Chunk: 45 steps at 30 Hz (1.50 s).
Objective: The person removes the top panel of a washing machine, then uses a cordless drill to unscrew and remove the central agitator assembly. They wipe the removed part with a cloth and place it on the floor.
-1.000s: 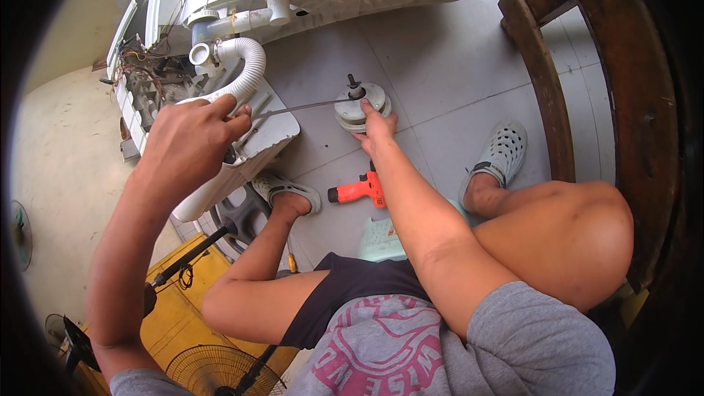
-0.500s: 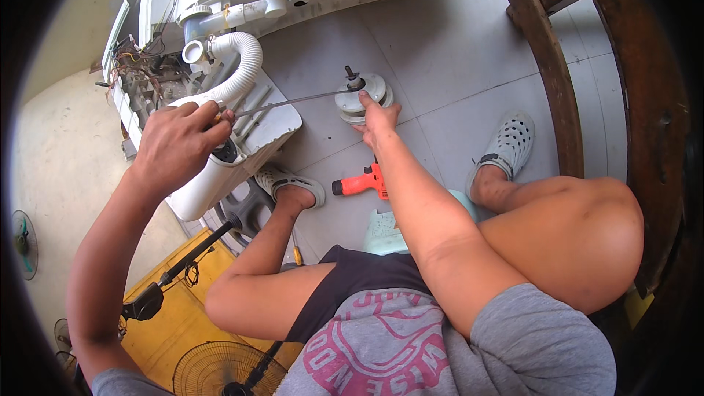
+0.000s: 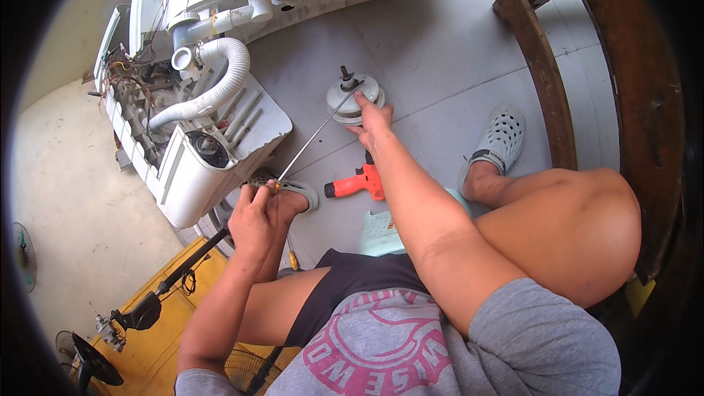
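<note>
My left hand (image 3: 253,216) is closed round the yellow handle of a long screwdriver (image 3: 311,141), low at the left of my lap. Its thin shaft slants up to a round white disc assembly (image 3: 339,92), meeting it by the dark collar under the upright spindle (image 3: 343,73). My right hand (image 3: 374,121) grips that assembly from the near side, thumb on top and fingers underneath. A red cordless drill (image 3: 348,186) lies just below it on the tiled floor, beside a pale mint plastic piece (image 3: 378,233).
An opened white appliance (image 3: 189,198) with wires and a corrugated hose (image 3: 231,70) fills the upper left. A wooden chair frame (image 3: 532,66) stands right. Lower left are a yellow board (image 3: 150,326), fan parts (image 3: 92,359) and another screwdriver (image 3: 293,259). My feet flank the drill.
My left hand has moved down and rightward from beside the appliance, turning the screwdriver from nearly level to steeply slanted. My right hand keeps its grip on the white assembly.
</note>
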Available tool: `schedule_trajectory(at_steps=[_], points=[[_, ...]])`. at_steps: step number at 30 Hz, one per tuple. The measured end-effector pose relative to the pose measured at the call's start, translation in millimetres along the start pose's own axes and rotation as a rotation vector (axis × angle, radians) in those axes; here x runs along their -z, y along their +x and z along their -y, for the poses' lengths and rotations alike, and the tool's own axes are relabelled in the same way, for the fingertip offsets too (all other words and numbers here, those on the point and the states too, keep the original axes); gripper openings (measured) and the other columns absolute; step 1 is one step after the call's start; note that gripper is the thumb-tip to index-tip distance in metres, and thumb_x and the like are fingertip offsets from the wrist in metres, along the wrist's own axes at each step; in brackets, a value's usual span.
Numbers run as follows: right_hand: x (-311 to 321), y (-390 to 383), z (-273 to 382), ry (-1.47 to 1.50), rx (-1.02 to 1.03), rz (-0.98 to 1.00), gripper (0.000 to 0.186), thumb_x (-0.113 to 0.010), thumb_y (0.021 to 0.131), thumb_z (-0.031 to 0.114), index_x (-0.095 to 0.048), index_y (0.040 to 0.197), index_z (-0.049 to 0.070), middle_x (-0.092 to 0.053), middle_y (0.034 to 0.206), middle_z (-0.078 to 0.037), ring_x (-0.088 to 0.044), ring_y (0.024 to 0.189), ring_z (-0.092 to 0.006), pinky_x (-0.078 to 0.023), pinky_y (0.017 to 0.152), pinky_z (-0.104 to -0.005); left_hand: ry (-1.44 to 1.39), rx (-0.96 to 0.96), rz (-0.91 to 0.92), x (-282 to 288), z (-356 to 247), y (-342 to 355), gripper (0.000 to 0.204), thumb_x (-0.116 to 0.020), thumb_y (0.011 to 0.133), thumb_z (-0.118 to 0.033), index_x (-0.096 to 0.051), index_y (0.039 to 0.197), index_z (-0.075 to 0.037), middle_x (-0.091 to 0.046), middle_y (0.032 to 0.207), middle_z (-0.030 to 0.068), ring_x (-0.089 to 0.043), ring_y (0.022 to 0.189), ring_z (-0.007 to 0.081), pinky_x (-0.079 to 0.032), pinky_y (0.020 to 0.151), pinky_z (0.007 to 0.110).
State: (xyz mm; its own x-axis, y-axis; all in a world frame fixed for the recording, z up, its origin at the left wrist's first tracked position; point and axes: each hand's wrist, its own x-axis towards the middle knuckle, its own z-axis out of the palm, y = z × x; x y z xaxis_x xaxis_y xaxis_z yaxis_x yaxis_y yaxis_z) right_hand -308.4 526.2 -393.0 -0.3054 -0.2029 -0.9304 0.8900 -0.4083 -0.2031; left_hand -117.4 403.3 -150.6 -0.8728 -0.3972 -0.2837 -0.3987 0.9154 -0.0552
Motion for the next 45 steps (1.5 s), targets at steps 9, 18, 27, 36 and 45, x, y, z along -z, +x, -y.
schedule_trajectory(at_steps=[9,18,27,36,45], points=[[-8.1,-2.7,-9.1,0.090,0.023,-0.054,0.090,-0.081,0.096,0.017,-0.016,0.157,0.006,-0.039,0.157,-0.025,-0.054,0.138,-0.0476,-0.055,0.103,-0.0722,0.061,0.116,0.032,14.8,-43.8,-11.4,0.021,-0.070,0.100,-0.023,-0.075,0.120,-0.019,-0.063,0.099,0.0092,-0.071,0.086,0.0335,-0.056,0.068,0.046],[-11.1,-4.9,6.1,-0.008,0.019,0.018,0.088,-0.086,0.091,0.015,-0.024,0.153,0.007,-0.035,0.158,-0.023,-0.052,0.141,-0.0462,-0.058,0.104,-0.0680,0.086,0.141,0.063,16.9,-32.5,-30.9,0.024,-0.071,0.100,-0.024,-0.073,0.123,-0.017,-0.063,0.100,0.0101,-0.070,0.084,0.0354,-0.055,0.069,0.047],[-24.5,3.0,10.9,0.196,0.054,-0.007,0.087,-0.082,0.093,0.012,-0.020,0.154,0.006,-0.044,0.153,-0.023,-0.057,0.135,-0.0456,-0.060,0.101,-0.0678,-0.123,0.224,-0.017,-61.4,-44.5,-47.9,0.022,-0.070,0.101,-0.027,-0.069,0.121,-0.017,-0.060,0.105,0.0160,-0.069,0.086,0.0422,-0.056,0.071,0.054],[-29.7,7.7,8.5,0.246,0.063,-0.033,0.086,-0.082,0.094,0.014,-0.022,0.155,0.005,-0.039,0.157,-0.020,-0.057,0.136,-0.0438,-0.062,0.100,-0.0637,-0.321,0.284,-0.070,-95.2,-61.6,-51.5,0.024,-0.068,0.104,-0.029,-0.070,0.121,-0.013,-0.062,0.110,0.0172,-0.069,0.093,0.0437,-0.056,0.075,0.055],[-26.5,1.1,5.5,0.135,0.069,-0.047,0.085,-0.078,0.096,0.009,-0.019,0.158,0.011,-0.039,0.159,-0.020,-0.050,0.143,-0.0461,-0.053,0.108,-0.0705,-0.210,0.330,0.014,-34.7,-58.2,-45.4,0.022,-0.071,0.101,-0.029,-0.072,0.118,-0.015,-0.063,0.107,0.0154,-0.069,0.097,0.0412,-0.056,0.079,0.053]])
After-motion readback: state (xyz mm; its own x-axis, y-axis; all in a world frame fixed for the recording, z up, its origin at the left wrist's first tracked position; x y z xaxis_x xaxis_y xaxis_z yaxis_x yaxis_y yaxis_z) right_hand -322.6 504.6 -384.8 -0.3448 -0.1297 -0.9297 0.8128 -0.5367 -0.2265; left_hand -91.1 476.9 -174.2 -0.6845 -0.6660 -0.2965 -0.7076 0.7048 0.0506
